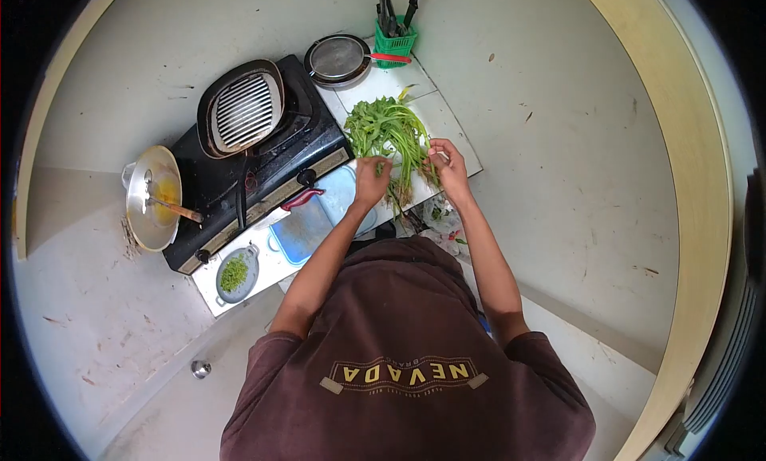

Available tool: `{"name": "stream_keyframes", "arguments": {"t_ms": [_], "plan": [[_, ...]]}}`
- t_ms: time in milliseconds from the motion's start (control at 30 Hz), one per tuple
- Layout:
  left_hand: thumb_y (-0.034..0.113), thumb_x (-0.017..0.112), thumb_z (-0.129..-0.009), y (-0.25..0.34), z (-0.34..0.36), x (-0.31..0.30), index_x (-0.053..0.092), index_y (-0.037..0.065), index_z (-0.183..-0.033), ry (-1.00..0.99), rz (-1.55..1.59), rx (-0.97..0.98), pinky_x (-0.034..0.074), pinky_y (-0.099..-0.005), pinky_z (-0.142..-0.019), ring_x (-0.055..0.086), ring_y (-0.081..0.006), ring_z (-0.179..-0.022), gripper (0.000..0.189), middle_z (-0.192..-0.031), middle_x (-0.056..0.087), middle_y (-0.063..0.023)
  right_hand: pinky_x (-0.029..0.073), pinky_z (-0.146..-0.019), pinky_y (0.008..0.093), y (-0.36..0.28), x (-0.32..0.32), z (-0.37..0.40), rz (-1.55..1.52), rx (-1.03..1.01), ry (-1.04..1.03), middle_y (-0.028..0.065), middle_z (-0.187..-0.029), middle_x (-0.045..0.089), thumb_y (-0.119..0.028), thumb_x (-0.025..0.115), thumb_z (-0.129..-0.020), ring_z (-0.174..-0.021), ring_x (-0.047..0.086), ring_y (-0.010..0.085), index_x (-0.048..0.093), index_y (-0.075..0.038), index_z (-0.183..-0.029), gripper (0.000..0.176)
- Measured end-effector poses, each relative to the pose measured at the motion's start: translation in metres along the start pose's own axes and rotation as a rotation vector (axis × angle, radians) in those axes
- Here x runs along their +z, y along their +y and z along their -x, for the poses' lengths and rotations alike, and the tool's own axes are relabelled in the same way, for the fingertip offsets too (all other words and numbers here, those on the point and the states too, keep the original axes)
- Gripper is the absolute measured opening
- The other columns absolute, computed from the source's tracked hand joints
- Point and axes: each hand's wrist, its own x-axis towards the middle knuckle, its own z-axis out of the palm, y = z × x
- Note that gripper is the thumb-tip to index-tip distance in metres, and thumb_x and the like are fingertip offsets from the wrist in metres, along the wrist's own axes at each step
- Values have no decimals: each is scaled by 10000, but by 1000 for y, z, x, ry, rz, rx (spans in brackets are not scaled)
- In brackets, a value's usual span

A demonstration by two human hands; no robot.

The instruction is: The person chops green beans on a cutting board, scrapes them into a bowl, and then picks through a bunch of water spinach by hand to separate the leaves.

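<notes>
A bunch of leafy greens point(388, 126) with long pale stems and roots lies on the white tiled counter, roots towards me. My left hand point(373, 180) is closed at the bunch's near left side, with a bit of green showing between the fingers. At the right edge of the stems, my right hand point(449, 164) pinches with thumb and fingertips at a stem. Just left of my left hand lie a blue cutting board point(303, 231) and a knife with a red handle point(302, 198).
A black gas stove point(279, 170) carries a grill pan point(241, 108). Beyond its left end sits a wok point(152, 198) with a wooden-handled utensil. Chopped greens fill a small grey dish point(238, 274). A strainer point(337, 57) and a green utensil basket point(395, 42) stand at the back. Plastic bags point(441, 218) lie below the counter edge.
</notes>
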Motion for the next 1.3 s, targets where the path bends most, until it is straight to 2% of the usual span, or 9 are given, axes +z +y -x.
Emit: {"name": "stream_keyframes", "arguments": {"t_ms": [33, 133, 267, 400, 500, 600, 700, 1000, 1300], "plan": [[277, 661, -973, 27, -8, -9, 710, 15, -1079, -178, 349, -336, 521, -364, -849, 647, -248, -981, 288, -1033, 704, -162, 511, -733, 285, -2, 2, 3, 14, -15, -11, 39, -1038, 595, -86, 595, -1003, -875, 624, 120, 573, -37, -1216, 220], [279, 645, -994, 65, -20, -16, 623, 13, -1237, -267, 1004, -526, 530, -339, -867, 650, -203, -999, 361, -1077, 697, -125, 505, -748, 277, 11, 8, 13, 60, -66, -85, 44, -1056, 612, -85, 612, -990, -892, 626, 126, 579, -36, -1213, 230], [173, 530, -1047, 70, -25, -9, 512, 27, -1334, -266, 970, -418, 519, -334, -935, 640, -211, -1091, 323, -1174, 663, -112, 503, -775, 278, 35, 17, 28, 149, -82, -188, 56, -1098, 638, -110, 649, -973, -901, 635, 142, 598, -21, -1189, 240], [97, 476, -1049, 63, -20, -15, 530, 41, -1303, -257, 1051, -522, 519, -316, -897, 635, -184, -995, 266, -1127, 658, -93, 508, -806, 307, 70, 0, 7, 275, 11, -66, 91, -1110, 668, -129, 653, -966, -978, 639, 151, 622, -27, -1192, 249], [77, 466, -1044, 64, -17, -26, 560, 55, -1283, -280, 1055, -612, 490, -276, -794, 567, -130, -817, 257, -1065, 648, -69, 519, -808, 319, 80, -2, -18, 331, -235, 103, 105, -1074, 698, -157, 632, -981, -950, 658, 171, 635, -16, -1172, 237], [105, 463, -1051, 61, -15, -33, 594, 49, -1242, -328, 1029, -560, 447, -257, -737, 530, -109, -793, 238, -1027, 636, -51, 528, -835, 328, 74, 11, -33, 505, -336, 50, 110, -1006, 722, -170, 622, -991, -902, 681, 195, 641, 11, -1134, 232], [138, 462, -1057, 59, -15, -37, 616, 45, -1208, -275, 1082, -579, 407, -243, -713, 510, -90, -800, 235, -983, 621, -33, 530, -866, 319, 56, 18, -41, 621, -93, -220, 120, -945, 724, -172, 612, -998, -914, 699, 195, 633, 39, -1122, 246], [183, 508, -1048, 31, -9, -68, 628, 39, -1145, -116, 1002, -548, 452, -274, -808, 592, -111, -932, 211, -1001, 668, -49, 525, -816, 283, 19, -3, -44, 35, -135, 22, 44, -863, 673, -242, 562, -1046, -817, 630, 114, 663, -7, -1110, 264], [192, 504, -1061, 59, -5, -96, 544, 34, -1211, -56, 1098, -588, 528, -364, -961, 640, -213, -1038, 222, -1189, 655, -112, 475, -729, 227, -43, 3, -9, 77, -184, 41, -6, -861, 642, -245, 566, -1045, -787, 569, 64, 688, -33, -1188, 283]]}}
